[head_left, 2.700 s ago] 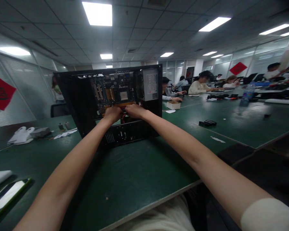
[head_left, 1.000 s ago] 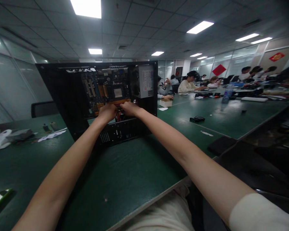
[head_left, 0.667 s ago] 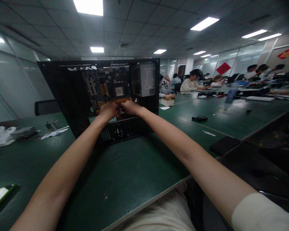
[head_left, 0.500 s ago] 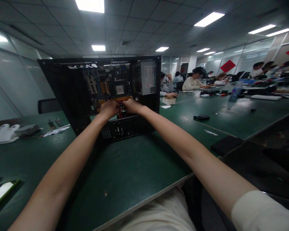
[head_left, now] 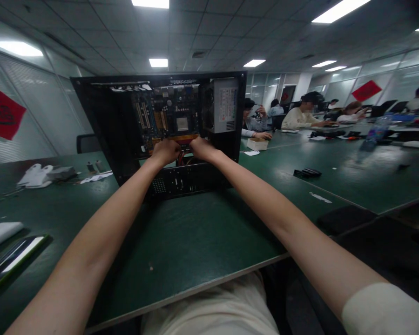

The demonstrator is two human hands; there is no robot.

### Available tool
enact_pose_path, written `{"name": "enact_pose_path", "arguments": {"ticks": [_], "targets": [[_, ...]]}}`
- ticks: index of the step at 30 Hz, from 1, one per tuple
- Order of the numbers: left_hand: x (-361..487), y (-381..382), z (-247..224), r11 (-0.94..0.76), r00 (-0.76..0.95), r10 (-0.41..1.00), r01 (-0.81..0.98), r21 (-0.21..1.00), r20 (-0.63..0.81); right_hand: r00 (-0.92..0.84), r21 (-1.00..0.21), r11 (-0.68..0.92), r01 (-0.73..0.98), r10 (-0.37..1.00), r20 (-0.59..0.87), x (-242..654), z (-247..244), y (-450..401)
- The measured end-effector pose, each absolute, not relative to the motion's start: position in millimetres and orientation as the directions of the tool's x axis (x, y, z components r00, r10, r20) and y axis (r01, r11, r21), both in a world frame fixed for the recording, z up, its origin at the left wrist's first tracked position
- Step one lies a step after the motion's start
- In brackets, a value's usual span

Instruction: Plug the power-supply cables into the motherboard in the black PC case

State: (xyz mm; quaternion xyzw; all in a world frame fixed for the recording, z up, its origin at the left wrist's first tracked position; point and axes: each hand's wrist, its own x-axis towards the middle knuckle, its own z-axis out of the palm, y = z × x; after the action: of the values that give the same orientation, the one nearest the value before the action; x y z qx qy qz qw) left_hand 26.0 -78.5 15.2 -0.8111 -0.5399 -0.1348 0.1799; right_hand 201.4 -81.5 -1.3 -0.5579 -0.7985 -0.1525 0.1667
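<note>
An open black computer case (head_left: 101, 116) stands on the green table, its inside facing me. Within it are a motherboard (head_left: 167, 104) and, at the upper right, a silver power supply (head_left: 225, 104). My left hand (head_left: 165, 152) is closed at the board's lower edge, by the orange and yellow slots (head_left: 184, 138). Close beside it, my right hand (head_left: 203, 149) is closed too, at the right end of those slots. What the fingers of either hand grip is hidden. Reddish cables (head_left: 182, 159) show between and below the hands.
A small pale box (head_left: 257, 143) and black parts (head_left: 307, 172) lie on the table to the right. White plastic bags (head_left: 37, 176) and a green-edged device (head_left: 17, 260) lie left. A clear bottle (head_left: 377, 130) stands farther right. Several people sit at the far tables, one in a cream top (head_left: 296, 118).
My view has swung to the left, so the case and both hands appear farther right. The hands stay at the same slots, with little visible movement.
</note>
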Motion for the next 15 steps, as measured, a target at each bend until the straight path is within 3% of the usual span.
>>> {"name": "enact_pose_path", "arguments": {"ticks": [15], "targets": [[24.3,-71.5,14.1,-0.38,0.42,0.808,0.908,-0.178,0.413,-0.307,0.031,0.33,0.944,0.836,0.454,202.4,2.0,-75.9]]}}
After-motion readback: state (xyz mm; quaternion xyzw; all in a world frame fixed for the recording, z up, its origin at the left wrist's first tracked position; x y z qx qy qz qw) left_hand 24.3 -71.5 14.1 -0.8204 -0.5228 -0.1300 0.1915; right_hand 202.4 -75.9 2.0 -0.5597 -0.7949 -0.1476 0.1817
